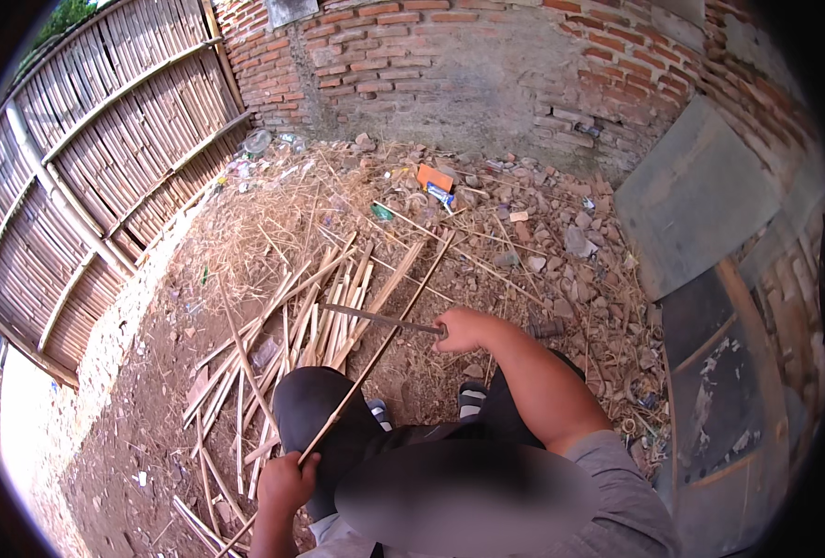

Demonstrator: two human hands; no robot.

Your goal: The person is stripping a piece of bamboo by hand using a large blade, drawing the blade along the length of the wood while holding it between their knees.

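My left hand [285, 482] is closed round a long, thin bamboo strip [373, 360], which slants from the lower left up past my left knee. In my right hand [469, 330] is a long-bladed knife [366, 315], gripped at its handle end with the blade reaching left. The blade crosses the strip in front of my knees; whether the two touch I cannot tell. Just beyond my left knee lies a loose pile of pale split bamboo strips [303, 332].
Dry straw and broken rubble [571, 279] cover the ground ahead. A brick wall [468, 70] closes the far side, and a bamboo fence [106, 139] stands at the left. Grey sheets [701, 200] lean at the right. An orange piece [435, 178] lies near the wall.
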